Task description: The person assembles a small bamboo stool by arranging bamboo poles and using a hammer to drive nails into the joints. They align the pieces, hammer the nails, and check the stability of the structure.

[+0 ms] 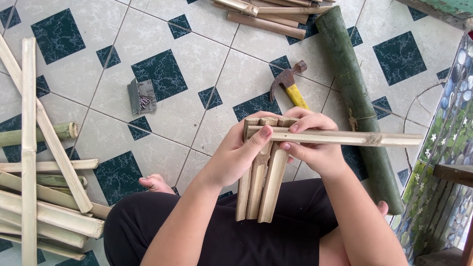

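Bamboo slats (pixel 261 182), three side by side, stand over the person's lap, with a long strip (pixel 340 137) laid across their tops. Left hand (pixel 241 152) and right hand (pixel 315 148) both squeeze them together. Just above lies a hammer (pixel 288 81), perhaps rusty.

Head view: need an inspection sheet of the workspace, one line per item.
Surface: tiled floor, pale with dark diamond insets; the person sits on it.
Job's things: three short bamboo slats side by side, upright over the lap; one long bamboo strip laid across their tops.
Clutter: hammer with yellow handle; open box of nails; green bamboo pole; split bamboo pile at left; more offcuts at top.
Grippers: left hand and right hand both press strip to slats, fingers closed.
Cables: nothing seen.
Surroundings: pebble-patterned wall at right.
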